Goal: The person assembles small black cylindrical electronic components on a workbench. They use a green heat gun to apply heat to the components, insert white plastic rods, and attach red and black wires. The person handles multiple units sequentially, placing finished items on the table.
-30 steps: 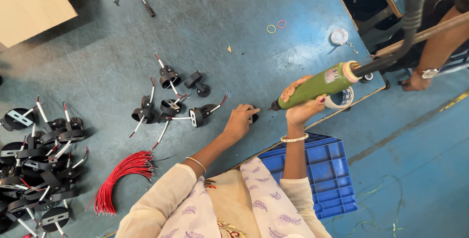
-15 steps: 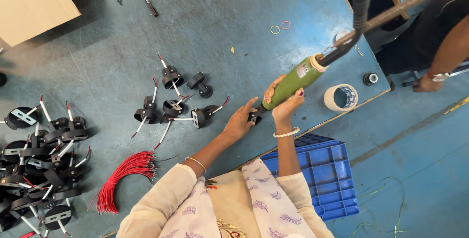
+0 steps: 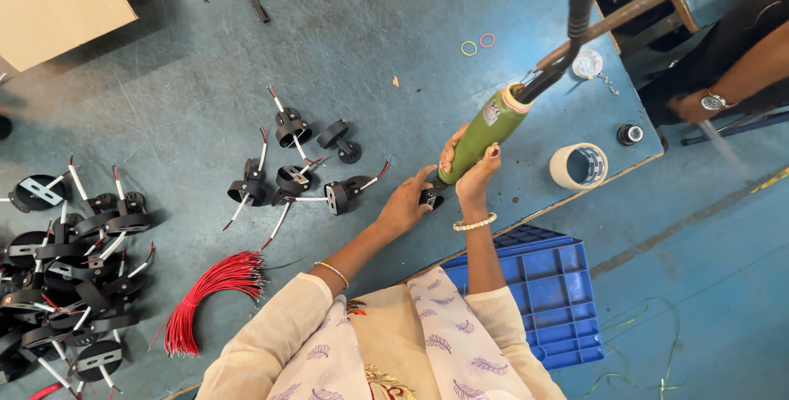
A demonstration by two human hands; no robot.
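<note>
Fingers of the right hand [image 3: 475,172] wrap tight around a green power screwdriver [image 3: 483,139], tip down on a small black part [image 3: 431,197]. Left hand [image 3: 406,203] pinches that part against the blue tabletop [image 3: 370,39].

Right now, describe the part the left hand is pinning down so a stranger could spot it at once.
Start at the blue worktable and go to its near edge by the blue crate. There the left hand presses a small black part under the tip of the green power screwdriver, which the right hand grips. Unlike the loose black wired parts further left, it alone is held.
</note>
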